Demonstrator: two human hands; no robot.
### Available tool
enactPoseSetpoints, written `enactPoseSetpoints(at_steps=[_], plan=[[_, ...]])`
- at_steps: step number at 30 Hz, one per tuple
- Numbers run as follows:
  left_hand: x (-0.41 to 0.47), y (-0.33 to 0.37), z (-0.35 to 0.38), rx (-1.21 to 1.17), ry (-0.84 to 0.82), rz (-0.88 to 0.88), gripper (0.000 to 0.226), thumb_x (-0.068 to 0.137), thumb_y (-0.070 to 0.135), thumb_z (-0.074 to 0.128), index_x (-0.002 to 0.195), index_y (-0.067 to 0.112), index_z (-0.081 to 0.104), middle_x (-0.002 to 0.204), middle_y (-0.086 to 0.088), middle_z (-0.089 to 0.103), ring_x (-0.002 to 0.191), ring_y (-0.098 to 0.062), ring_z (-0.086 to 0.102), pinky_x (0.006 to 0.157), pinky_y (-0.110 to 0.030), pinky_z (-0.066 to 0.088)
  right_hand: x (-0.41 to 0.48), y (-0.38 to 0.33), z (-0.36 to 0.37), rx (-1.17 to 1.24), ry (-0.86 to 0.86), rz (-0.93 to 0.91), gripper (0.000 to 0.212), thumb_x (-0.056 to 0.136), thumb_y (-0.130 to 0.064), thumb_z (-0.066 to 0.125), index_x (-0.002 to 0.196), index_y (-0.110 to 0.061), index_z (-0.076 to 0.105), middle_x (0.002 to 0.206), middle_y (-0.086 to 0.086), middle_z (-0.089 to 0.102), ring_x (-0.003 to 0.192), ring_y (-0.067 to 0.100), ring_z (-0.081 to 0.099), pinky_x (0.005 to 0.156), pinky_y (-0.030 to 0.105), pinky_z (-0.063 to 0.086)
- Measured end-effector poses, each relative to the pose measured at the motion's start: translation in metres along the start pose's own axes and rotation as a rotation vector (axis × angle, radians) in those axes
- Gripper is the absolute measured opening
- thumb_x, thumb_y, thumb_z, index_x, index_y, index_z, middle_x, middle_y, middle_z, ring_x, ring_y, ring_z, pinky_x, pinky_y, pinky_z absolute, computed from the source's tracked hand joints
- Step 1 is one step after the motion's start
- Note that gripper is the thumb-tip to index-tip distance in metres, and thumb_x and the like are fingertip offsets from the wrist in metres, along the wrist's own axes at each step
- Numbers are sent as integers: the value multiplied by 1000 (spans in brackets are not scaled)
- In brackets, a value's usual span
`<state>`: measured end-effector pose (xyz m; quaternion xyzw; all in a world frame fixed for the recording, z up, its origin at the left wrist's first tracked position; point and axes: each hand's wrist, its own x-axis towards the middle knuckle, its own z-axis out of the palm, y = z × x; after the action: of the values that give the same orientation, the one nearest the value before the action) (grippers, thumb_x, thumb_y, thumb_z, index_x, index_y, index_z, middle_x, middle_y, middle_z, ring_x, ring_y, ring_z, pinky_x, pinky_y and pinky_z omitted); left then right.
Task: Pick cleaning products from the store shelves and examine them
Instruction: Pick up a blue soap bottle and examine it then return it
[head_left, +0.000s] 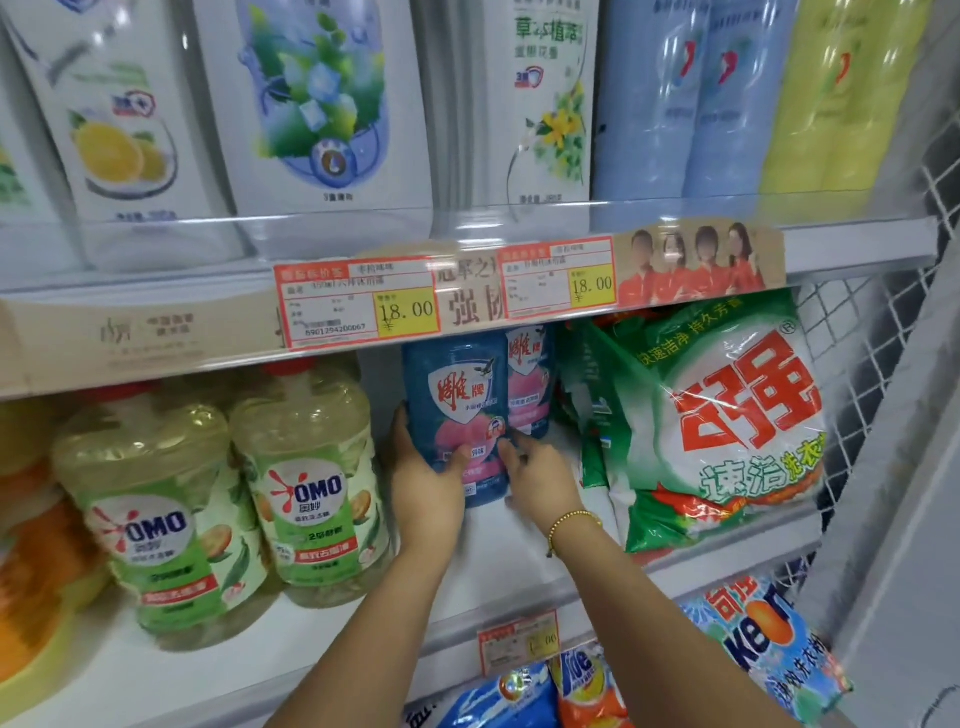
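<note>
Two hands are on the blue pouch (460, 415) at the middle shelf (498, 551). My left hand (423, 483) wraps its left edge, thumb pressed across the pink front. My right hand (540, 478) touches the lower right edge with curled fingers; I cannot tell if it grips. The pouch stands upright, just in front of a second matching pouch (530, 384). OMO bottles (306, 483) stand to the left, a green and white detergent bag (717, 421) to the right.
</note>
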<state>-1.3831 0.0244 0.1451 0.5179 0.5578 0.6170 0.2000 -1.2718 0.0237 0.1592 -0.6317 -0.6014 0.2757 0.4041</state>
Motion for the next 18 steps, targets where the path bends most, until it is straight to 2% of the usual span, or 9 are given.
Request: enactPoseSetpoints(at_steps=[2, 5, 7, 8, 10, 11, 13, 15, 18], plan=[[8, -7, 7, -1, 25, -24, 75, 79, 13, 75, 143, 11, 36, 134, -11, 53, 122, -27, 52, 88, -24, 35, 12, 0, 6, -41, 5, 1, 29, 100, -24, 42, 117, -11, 62, 111, 17, 66, 87, 30, 57, 66, 26, 39], [22, -15, 18, 6, 74, -78, 75, 79, 17, 75, 143, 9, 36, 138, -14, 49, 127, -29, 47, 97, -28, 35, 32, -1, 16, -16, -11, 66, 28, 98, -27, 45, 98, -8, 65, 96, 18, 66, 92, 36, 63, 77, 36, 50], [30, -20, 22, 10, 79, -117, 76, 80, 20, 74, 143, 9, 34, 141, -13, 46, 130, -28, 44, 103, -29, 32, 42, -1, 20, -57, -34, 79, 27, 95, -30, 50, 81, -10, 62, 83, 15, 62, 91, 36, 65, 75, 35, 49], [33, -22, 23, 26, 78, -144, 77, 80, 23, 74, 144, 10, 34, 143, -13, 45, 132, -27, 43, 106, -31, 31, 46, 0, 20, -68, -16, 84, 26, 93, -32, 54, 81, -10, 63, 83, 12, 62, 90, 34, 65, 70, 32, 46], [38, -27, 25, 8, 109, -176, 80, 77, 28, 76, 144, 12, 35, 144, -11, 45, 134, -28, 42, 112, -37, 31, 53, 6, 17, -29, 116, 82, 25, 88, -34, 64, 92, -9, 64, 97, 10, 66, 95, 29, 63, 69, 26, 41], [42, -30, 28, -15, 123, -184, 80, 78, 29, 76, 144, 14, 35, 144, -10, 45, 134, -28, 42, 113, -39, 31, 55, 10, 15, 47, 201, 87, 32, 83, -34, 70, 99, -8, 59, 107, 13, 64, 99, 30, 61, 73, 26, 42], [47, -35, 29, -28, 124, -214, 78, 82, 28, 73, 146, 16, 32, 148, -7, 42, 137, -26, 38, 113, -36, 26, 61, 21, 13, 153, 303, 119, 66, 72, -36, 81, 119, -6, 46, 125, 17, 53, 111, 32, 55, 85, 32, 44], [51, -44, 30, -54, 107, -250, 76, 83, 25, 72, 147, 19, 32, 148, -4, 41, 137, -25, 38, 112, -35, 27, 72, 27, 11, 156, 240, 109, 90, 66, -37, 85, 134, -7, 35, 133, 15, 48, 120, 32, 50, 97, 36, 42], [59, -59, 30, -105, 81, -349, 69, 85, 21, 70, 145, 22, 37, 146, -3, 44, 136, -25, 40, 113, -42, 31, 92, 33, 7, 300, 65, 50, 95, 62, -26, 87, 140, -15, 34, 132, 6, 53, 120, 25, 51, 103, 37, 41]])
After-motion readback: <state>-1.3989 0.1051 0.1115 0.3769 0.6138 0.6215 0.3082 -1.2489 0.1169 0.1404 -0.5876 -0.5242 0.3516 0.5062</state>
